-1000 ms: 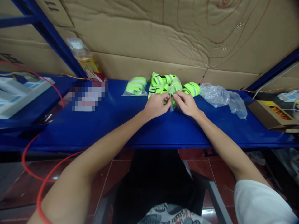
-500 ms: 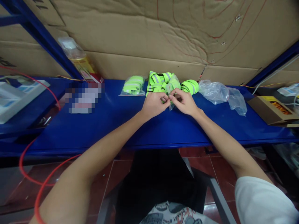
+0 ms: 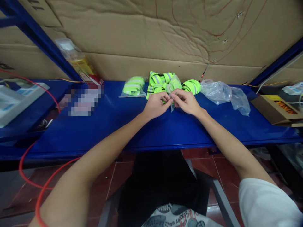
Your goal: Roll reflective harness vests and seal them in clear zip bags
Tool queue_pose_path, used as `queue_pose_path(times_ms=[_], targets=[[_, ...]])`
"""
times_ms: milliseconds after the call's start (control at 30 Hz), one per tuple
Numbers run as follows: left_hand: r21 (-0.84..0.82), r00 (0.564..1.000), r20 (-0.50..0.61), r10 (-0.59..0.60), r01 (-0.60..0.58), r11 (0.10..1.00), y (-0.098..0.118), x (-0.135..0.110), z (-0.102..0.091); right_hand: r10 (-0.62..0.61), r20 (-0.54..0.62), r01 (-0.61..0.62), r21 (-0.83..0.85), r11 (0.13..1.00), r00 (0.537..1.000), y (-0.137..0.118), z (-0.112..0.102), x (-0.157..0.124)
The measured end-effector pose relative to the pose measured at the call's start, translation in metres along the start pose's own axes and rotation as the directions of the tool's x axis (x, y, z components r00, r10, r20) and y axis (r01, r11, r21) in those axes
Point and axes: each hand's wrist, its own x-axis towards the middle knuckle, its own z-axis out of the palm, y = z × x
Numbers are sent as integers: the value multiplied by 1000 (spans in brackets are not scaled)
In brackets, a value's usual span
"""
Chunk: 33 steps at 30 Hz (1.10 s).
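My left hand (image 3: pixel 158 103) and my right hand (image 3: pixel 186 100) meet at the middle of the bench, their fingertips pinching the edge of a clear plastic bag (image 3: pixel 174 82). Something neon yellow-green shows through the bag, partly hidden by my fingers. Right behind my left hand lies a folded neon reflective strap (image 3: pixel 156 82) with grey stripes. A rolled reflective strap (image 3: pixel 191 86) sits just beyond my right hand. To the left is a packed bag (image 3: pixel 133 86) with a folded reflective strap inside, lying flat and apart from my hands.
Crumpled clear plastic bags (image 3: pixel 219 92) lie right of the straps. An open cardboard box (image 3: pixel 276 110) stands at the bench's right end. A bottle (image 3: pixel 74 58) leans at the back left. A red hose (image 3: pixel 21 167) loops at left. Cardboard (image 3: pixel 123 34) backs the blue bench (image 3: pixel 99 126).
My fingers stay together on the plastic bag, with only a slight shift of the fingertips. The whole view has moved a little; the straps and other bags stay in place.
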Motion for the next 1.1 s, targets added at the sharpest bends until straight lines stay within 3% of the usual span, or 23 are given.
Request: queue_pose_path(times_ms=[200, 433, 500, 600, 733, 933, 1100], targets=[[-207, 983, 123, -132, 156, 966, -2, 5, -4, 0, -2, 0, 124, 992, 1000, 8, -3, 3], [-276, 959, 255, -125, 196, 941, -8, 12, -11, 31, -16, -29, 144, 989, 999, 11, -3, 4], [-203, 969, 222, -105, 151, 967, -8, 11, -10, 29, -29, -25, 133, 991, 999, 12, -1, 4], [59, 993, 119, 0, -7, 998, -4, 9, -7, 8, -33, -5, 92, 996, 999, 13, 0, 3], [328, 995, 63, 72, -88, 940, 3, 6, -3, -48, -55, 46, -31, 998, 997, 11, 2, 1], [391, 980, 132, 150, -191, 900, 2, 3, -6, -59, -115, 42, -146, 988, 992, 6, 5, 0], [400, 977, 131, 169, -208, 893, 2, 1, -6, -68, -46, 55, -255, 965, 997, -1, 1, -1]])
